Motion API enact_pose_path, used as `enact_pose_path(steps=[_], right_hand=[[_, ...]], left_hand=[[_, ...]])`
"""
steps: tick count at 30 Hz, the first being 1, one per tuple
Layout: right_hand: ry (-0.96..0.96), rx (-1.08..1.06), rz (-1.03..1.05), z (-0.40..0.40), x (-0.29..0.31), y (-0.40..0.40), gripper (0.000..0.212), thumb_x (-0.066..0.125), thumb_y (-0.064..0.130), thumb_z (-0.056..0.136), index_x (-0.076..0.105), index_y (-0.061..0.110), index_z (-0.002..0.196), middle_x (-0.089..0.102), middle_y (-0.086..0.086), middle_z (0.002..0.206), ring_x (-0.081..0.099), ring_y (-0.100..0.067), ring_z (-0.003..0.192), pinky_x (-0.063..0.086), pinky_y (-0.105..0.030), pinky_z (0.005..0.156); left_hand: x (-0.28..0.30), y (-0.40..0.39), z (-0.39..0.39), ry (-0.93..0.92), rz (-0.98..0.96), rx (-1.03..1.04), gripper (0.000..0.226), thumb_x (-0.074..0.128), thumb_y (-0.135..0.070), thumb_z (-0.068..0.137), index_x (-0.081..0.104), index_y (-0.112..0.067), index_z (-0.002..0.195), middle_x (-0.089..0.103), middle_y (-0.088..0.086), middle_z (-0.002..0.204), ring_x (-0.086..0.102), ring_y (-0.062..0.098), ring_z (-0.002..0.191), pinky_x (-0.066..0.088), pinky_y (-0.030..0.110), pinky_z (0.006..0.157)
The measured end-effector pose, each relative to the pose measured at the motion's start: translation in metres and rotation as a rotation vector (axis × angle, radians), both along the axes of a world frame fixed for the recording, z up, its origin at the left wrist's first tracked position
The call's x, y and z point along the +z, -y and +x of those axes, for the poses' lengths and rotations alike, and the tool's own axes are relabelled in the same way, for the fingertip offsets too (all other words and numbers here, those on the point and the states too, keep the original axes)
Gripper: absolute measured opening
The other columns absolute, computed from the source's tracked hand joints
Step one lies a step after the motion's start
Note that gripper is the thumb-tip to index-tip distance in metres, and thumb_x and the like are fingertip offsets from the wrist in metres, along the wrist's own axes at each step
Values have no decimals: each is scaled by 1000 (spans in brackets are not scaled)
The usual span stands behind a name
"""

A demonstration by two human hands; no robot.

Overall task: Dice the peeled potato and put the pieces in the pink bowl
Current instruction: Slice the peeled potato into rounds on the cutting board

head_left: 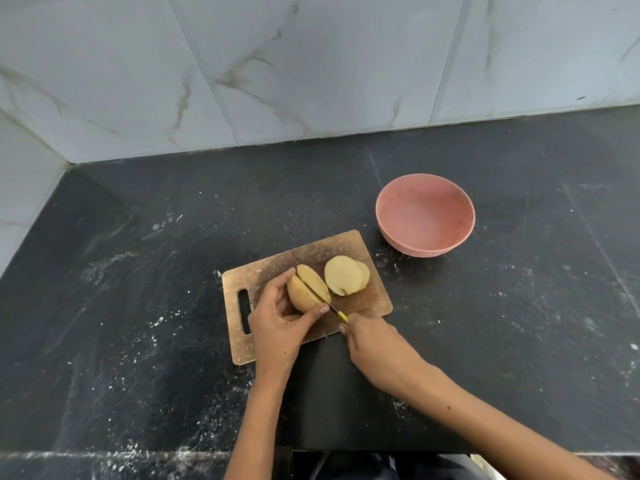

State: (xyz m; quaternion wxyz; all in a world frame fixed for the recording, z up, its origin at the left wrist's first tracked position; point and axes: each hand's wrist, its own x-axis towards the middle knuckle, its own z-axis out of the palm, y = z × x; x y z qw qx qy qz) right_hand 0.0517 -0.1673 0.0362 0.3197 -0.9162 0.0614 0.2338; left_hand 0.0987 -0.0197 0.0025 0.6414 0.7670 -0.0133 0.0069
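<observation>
A peeled potato (306, 289) lies on a brown cutting board (277, 268), partly cut, with one slice leaning off its right side. Two cut slices (344, 275) lie flat, overlapping, further right on the board. My left hand (278, 323) grips the potato from the left, thumb and fingers curled round it. My right hand (372, 341) holds a small knife with a yellow handle (342, 317), its blade down in the cut. The pink bowl (425, 214) stands beyond the board's right corner and holds nothing.
The board lies on a dark stone counter (138, 306) speckled with white marks. Marble-look wall tiles (242, 64) close off the back and left side. The counter's front edge runs along the bottom of the view.
</observation>
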Motion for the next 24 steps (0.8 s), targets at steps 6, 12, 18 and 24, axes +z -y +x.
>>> enact_pose_path(steps=[6, 12, 18, 24], right_hand=[[-163, -37, 251, 20, 7, 1, 33, 34, 32, 102, 49, 15, 79, 49, -1, 68, 47, -15, 57, 39, -23, 48], [-46, 2, 140, 29, 18, 9, 37, 34, 33, 102, 43, 20, 69, 47, 4, 68, 44, -9, 61, 33, -24, 51], [-103, 15, 86, 46, 12, -10, 24, 37, 30, 102, 47, 15, 86, 44, 4, 72, 44, -13, 72, 27, -21, 51], [-120, 18, 2, 32, 8, -20, 23, 38, 20, 100, 52, 7, 114, 58, -11, 108, 56, -27, 99, 37, -29, 68]], left_hand=[[2, -8, 8, -15, 78, -3, 73, 90, -6, 55, 57, -18, 120, 65, 1, 117, 63, 8, 109, 53, 30, 91], [2, -8, 13, -6, 128, -20, 75, 91, -9, 53, 57, -33, 115, 63, -13, 116, 60, -2, 108, 51, 19, 90], [0, -12, 13, -4, 157, -104, 77, 89, -6, 59, 54, -38, 120, 62, -2, 127, 57, 9, 120, 51, 37, 97], [-2, -11, 4, 87, 154, -81, 77, 87, -3, 59, 55, -41, 117, 61, -5, 126, 57, 6, 118, 54, 21, 85]])
